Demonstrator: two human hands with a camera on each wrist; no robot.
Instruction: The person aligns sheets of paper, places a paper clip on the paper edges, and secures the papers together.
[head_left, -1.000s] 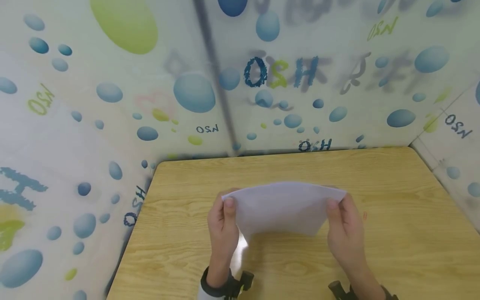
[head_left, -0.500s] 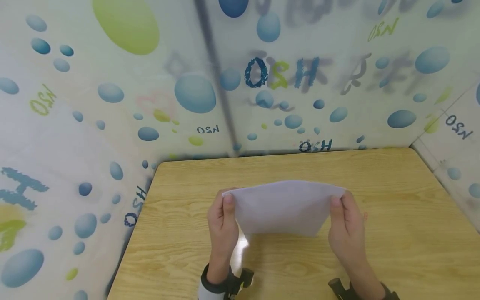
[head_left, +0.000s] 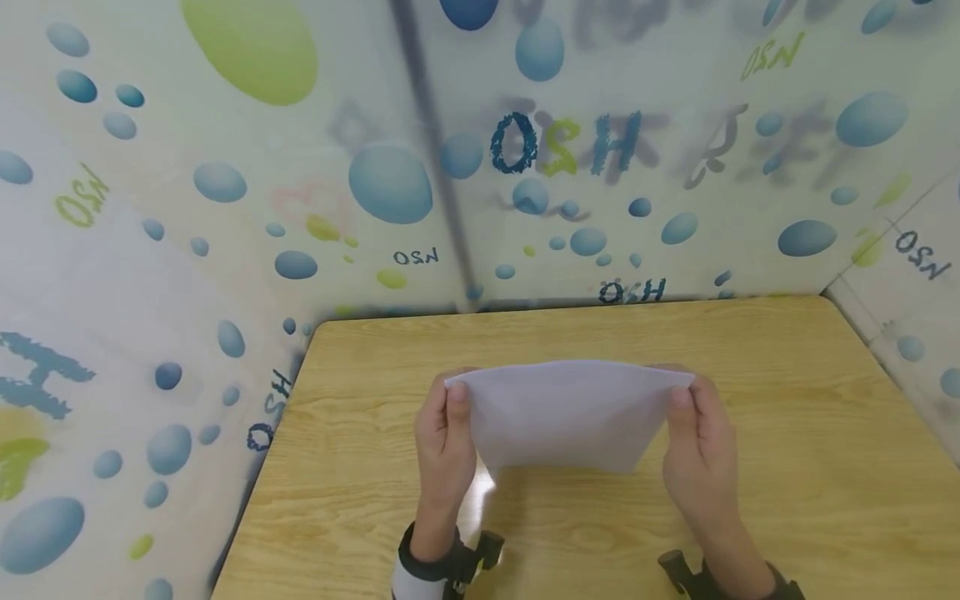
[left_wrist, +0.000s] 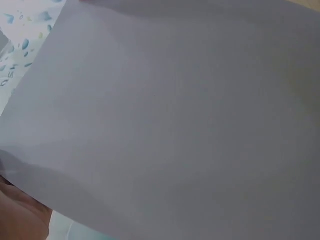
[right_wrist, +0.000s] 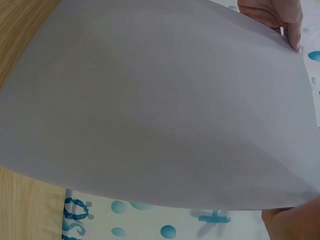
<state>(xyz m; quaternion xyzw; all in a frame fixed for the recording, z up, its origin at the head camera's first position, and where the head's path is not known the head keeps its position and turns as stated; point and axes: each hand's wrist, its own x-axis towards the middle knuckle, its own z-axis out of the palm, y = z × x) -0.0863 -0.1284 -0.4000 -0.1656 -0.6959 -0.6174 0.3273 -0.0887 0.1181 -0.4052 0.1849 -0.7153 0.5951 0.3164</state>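
A plain white sheet of paper is held up above the wooden table, its upper edge bowed and its lower edge hanging toward the person. My left hand pinches the paper's upper left corner, thumb on the near face and fingers behind. At the upper right corner, my right hand pinches it the same way. The paper fills most of the left wrist view, with part of the left hand at the lower left. In the right wrist view the paper spans between both hands.
Beneath the hands lies the light wood table. Behind it rises a white wall covering printed with blue and green drops and letters. Dark bands with small camera mounts sit on both wrists.
The right hand has shifted slightly to the right, and the paper's upper edge looks a little straighter. The left hand stays almost where it was, with both hands keeping their pinch.
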